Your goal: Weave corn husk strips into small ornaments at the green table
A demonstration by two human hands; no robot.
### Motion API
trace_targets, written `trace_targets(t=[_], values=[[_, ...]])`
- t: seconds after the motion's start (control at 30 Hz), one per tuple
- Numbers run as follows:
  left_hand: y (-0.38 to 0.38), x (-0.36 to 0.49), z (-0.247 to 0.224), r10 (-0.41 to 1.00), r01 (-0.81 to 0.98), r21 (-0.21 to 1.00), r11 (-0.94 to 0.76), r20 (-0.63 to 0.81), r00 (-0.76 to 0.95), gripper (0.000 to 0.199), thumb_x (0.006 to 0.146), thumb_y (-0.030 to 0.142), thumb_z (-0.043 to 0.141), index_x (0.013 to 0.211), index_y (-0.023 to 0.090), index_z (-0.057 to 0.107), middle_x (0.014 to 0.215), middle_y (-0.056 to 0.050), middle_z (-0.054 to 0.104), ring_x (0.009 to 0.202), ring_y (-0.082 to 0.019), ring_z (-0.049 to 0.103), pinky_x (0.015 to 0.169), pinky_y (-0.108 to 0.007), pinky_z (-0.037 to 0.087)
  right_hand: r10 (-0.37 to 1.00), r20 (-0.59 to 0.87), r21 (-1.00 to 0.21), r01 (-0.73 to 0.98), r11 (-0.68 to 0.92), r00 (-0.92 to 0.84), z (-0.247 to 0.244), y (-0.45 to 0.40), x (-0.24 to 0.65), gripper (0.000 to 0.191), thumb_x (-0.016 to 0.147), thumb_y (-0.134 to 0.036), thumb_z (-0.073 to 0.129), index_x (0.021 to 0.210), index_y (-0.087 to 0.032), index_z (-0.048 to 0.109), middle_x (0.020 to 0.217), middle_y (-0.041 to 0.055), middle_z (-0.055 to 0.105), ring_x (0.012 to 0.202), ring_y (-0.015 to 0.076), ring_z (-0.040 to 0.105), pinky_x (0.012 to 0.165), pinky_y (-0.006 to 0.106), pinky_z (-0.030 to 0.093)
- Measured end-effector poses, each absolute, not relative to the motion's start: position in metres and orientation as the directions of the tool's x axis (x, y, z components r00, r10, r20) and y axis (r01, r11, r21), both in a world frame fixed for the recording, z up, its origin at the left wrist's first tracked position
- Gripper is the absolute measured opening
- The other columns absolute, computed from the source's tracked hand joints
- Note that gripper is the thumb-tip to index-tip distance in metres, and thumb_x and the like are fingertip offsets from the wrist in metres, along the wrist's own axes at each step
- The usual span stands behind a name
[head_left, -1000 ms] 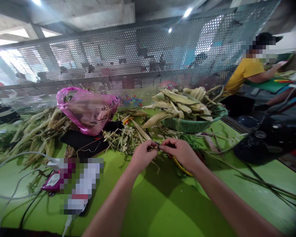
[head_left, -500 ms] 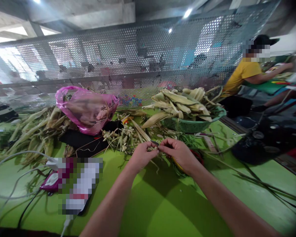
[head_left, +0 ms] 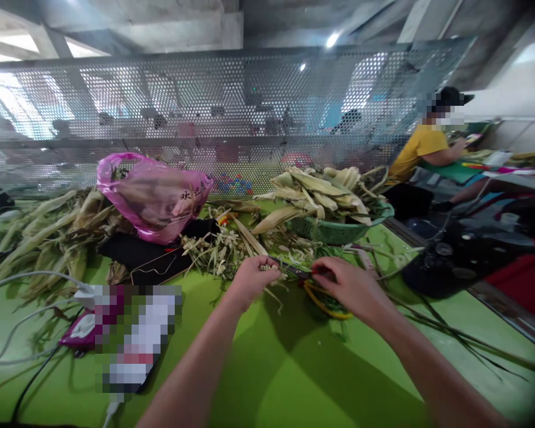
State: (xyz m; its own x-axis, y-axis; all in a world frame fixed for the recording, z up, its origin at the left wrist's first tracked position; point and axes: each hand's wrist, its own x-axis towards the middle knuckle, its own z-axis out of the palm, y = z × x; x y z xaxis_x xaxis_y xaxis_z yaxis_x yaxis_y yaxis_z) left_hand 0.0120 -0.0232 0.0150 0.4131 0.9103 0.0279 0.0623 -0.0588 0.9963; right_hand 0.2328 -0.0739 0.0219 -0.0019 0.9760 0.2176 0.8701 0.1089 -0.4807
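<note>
My left hand (head_left: 254,279) is closed in a pinch around a small braided piece of pale corn husk (head_left: 268,268), its thin loose ends hanging below. To its right, my right hand (head_left: 350,285) curls around a pair of scissors (head_left: 299,273) with dark blades and a yellow handle loop showing beneath the palm. The blades point left, their tips close to the braid; whether they touch it I cannot tell. Behind both hands lies a heap of cut husk scraps (head_left: 218,252) on the green table (head_left: 267,374).
A green basket (head_left: 339,232) piled with dry husks stands at the back right. A pink plastic bag (head_left: 154,199) sits left of centre beside more husks (head_left: 49,238). Nearer are a phone (head_left: 142,339), cables and a purple power bank (head_left: 89,327). A person in yellow (head_left: 421,148) sits far right.
My right hand has moved right, away from the left hand, and the dark scissor blades now show between them. My left hand still pinches the braid. The view has turned slightly right.
</note>
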Motion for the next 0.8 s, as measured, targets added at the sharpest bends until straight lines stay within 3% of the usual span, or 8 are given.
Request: trace_targets(t=[0.1,0.27,0.33,0.43,0.5,0.57,0.67,0.8], values=[[-0.023,0.011,0.015,0.909,0.031,0.999,-0.032,0.016,0.415,0.011,0.066,0.025,0.064,0.071,0.015,0.061,0.063,0.001,0.052,0.057,-0.01,0.041,0.06,-0.024,0.032,0.981,0.177,-0.303,0.944,0.129,-0.077,0.014,-0.08,0.238,0.032,0.068,-0.014,0.059,0.098,-0.023,0.063,0.095,0.0062,0.067,0.085,0.0235,0.061,0.069,0.03,0.042],[-0.021,0.008,0.016,0.902,0.039,0.999,0.003,-0.019,0.431,0.014,0.065,0.026,0.064,0.073,0.015,0.061,0.061,0.002,0.05,0.055,-0.009,0.038,0.059,-0.023,0.03,0.994,0.104,-0.251,0.968,0.014,0.013,0.017,-0.077,0.231,0.052,0.06,-0.01,0.057,0.11,-0.025,0.057,0.102,0.0054,0.067,0.084,0.0225,0.061,0.063,0.026,0.039],[-0.02,0.008,0.017,0.907,0.04,0.999,0.007,-0.023,0.42,0.015,0.064,0.027,0.064,0.072,0.015,0.06,0.06,0.003,0.049,0.055,-0.009,0.038,0.059,-0.023,0.03,0.991,0.131,-0.31,0.951,0.017,0.025,0.02,-0.074,0.234,0.055,0.065,-0.015,0.057,0.118,-0.027,0.055,0.102,0.0052,0.066,0.082,0.0219,0.061,0.063,0.026,0.04],[-0.018,0.007,0.017,0.919,0.024,1.0,0.004,-0.013,0.393,0.015,0.063,0.027,0.064,0.07,0.014,0.06,0.061,0.003,0.049,0.057,-0.009,0.039,0.061,-0.023,0.031,0.989,0.143,-0.536,0.842,0.054,0.028,0.024,-0.072,0.245,0.049,0.076,-0.031,0.054,0.125,-0.025,0.055,0.098,0.0072,0.066,0.078,0.0225,0.06,0.066,0.031,0.044],[-0.017,0.006,0.016,0.92,-0.006,1.0,0.003,0.0,0.392,0.015,0.063,0.027,0.063,0.071,0.014,0.06,0.062,0.003,0.051,0.058,-0.009,0.041,0.062,-0.023,0.031,0.996,0.082,-0.728,0.685,0.031,0.043,0.027,-0.075,0.249,0.047,0.077,-0.04,0.055,0.121,-0.023,0.058,0.097,0.0083,0.067,0.077,0.0231,0.06,0.065,0.032,0.046],[-0.016,0.006,0.015,0.919,-0.035,0.999,0.005,0.009,0.395,0.015,0.064,0.027,0.063,0.071,0.014,0.061,0.063,0.002,0.052,0.059,-0.009,0.042,0.062,-0.023,0.031,0.997,-0.019,-0.845,0.532,-0.059,0.081,0.032,-0.082,0.249,0.053,0.075,-0.047,0.06,0.122,-0.022,0.058,0.085,0.0066,0.066,0.068,0.021,0.059,0.057,0.03,0.045],[-0.014,0.005,0.013,0.922,-0.061,0.998,0.013,0.012,0.387,0.016,0.064,0.028,0.063,0.072,0.014,0.061,0.062,0.003,0.051,0.058,-0.009,0.042,0.061,-0.023,0.031,0.989,-0.124,-0.897,0.417,-0.149,0.086,0.042,-0.097,0.243,0.063,0.077,-0.054,0.059,0.13,-0.02,0.052,0.068,0.0023,0.06,0.055,0.0158,0.052,0.048,0.025,0.039],[-0.011,0.003,0.011,0.933,-0.099,0.995,0.003,0.032,0.358,0.015,0.064,0.027,0.063,0.072,0.014,0.061,0.061,0.003,0.05,0.058,-0.009,0.042,0.06,-0.023,0.031,0.994,-0.058,-0.87,0.493,-0.007,-0.09,0.048,-0.109,0.242,0.063,0.078,-0.056,0.058,0.13,-0.021,0.05,0.091,0.0099,0.066,0.083,0.0234,0.06,0.065,0.029,0.048]])
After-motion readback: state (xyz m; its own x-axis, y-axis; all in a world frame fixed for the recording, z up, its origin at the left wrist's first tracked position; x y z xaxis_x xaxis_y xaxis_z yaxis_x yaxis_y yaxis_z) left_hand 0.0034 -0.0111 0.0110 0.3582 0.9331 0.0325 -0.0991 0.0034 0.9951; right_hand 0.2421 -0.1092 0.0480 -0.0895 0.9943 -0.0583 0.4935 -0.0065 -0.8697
